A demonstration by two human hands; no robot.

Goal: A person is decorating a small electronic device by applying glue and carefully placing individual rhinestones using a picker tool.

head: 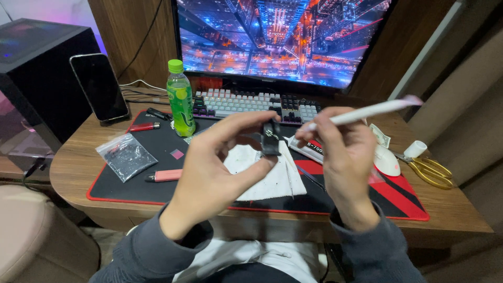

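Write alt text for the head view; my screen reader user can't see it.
Left hand pinches a small black part while the right hand holds a white pen-like tool beside it, above a white cloth on a black-and-red desk mat.

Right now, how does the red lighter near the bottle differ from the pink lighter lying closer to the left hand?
The red lighter is darker and lies near the far edge of the desk mat, beside the green bottle; the pink lighter is paler and lies nearer the person, just left of the left hand. The red one looks slimmer, the pink one thicker. Both lie flat, nearly sideways, on the mat, untouched.
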